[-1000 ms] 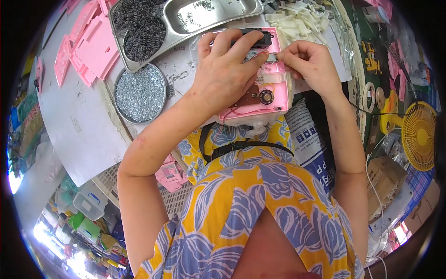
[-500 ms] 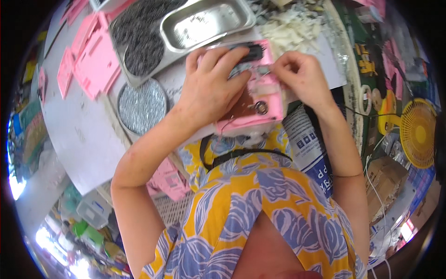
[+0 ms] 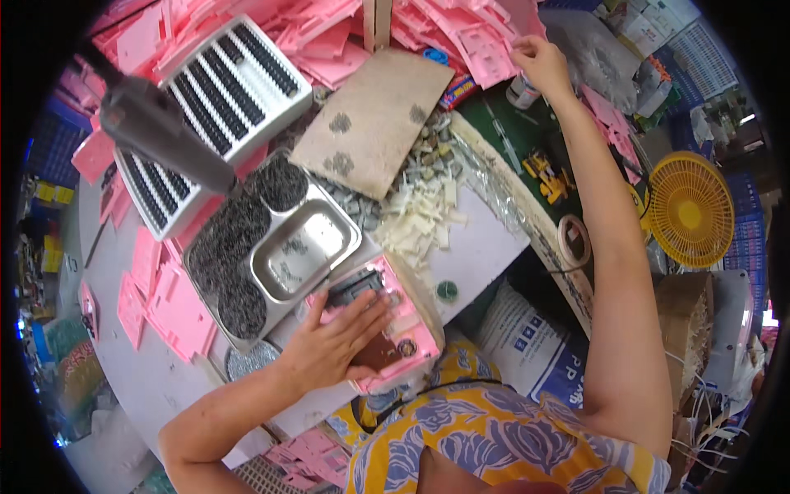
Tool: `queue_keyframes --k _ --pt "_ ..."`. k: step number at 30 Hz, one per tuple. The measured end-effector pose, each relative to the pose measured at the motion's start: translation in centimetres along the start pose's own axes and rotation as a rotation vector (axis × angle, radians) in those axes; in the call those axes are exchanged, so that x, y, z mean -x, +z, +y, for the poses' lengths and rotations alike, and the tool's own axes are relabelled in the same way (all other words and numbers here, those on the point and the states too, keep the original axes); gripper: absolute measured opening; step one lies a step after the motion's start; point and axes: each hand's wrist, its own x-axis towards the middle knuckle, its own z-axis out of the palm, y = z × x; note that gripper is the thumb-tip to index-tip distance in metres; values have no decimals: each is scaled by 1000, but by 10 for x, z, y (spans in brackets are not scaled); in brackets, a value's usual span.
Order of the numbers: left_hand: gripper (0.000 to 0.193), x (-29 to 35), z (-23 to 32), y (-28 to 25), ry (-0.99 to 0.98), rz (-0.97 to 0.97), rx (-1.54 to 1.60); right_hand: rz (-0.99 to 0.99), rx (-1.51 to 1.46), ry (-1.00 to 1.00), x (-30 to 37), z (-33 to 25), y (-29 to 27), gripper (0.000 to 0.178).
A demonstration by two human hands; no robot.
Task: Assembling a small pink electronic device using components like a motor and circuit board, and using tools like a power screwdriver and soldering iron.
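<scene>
My left hand lies over a pink plastic housing at the table's near edge, fingers stretched out across it. Set in the housing are a black part, a brown board and a small round metal piece. My right arm reaches far out to the right. At its end my right hand has thumb and fingertips pinched together beside a pile of pink panels, just above a small white bottle. Whatever those fingertips hold, if anything, is too small to make out.
A steel tray of dark screws stands left of the housing, before a white rack with black rows. Off-white strips lie beside a spotted board. A dark tool hangs at upper left; a yellow fan stands right.
My right hand has left the housing and moved far out to the upper right, by the pink panels. My left hand stays on the housing. The view has shifted, showing more of the table's far side.
</scene>
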Motion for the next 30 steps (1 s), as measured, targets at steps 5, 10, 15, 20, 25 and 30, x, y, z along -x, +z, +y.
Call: queue_keyframes --k 5,10,15,20,25,30 --pt "91 -1 -6 2 -27 -29 131 246 654 -139 -77 22 37 74" --pt "84 -4 -12 10 -4 -45 246 156 562 -183 -96 19 46 49" --pt "81 5 -7 9 -80 46 251 72 -27 -184 -13 -46 51 55" --pt "84 -1 -2 -5 -137 314 313 -104 -871 -73 85 -113 -17 61" --pt "91 -46 27 -28 -396 1056 415 -362 -1415 -99 187 -191 -41 68" --pt "44 -35 27 -39 -583 1118 940 -395 -1392 -214 242 -240 -24 75"
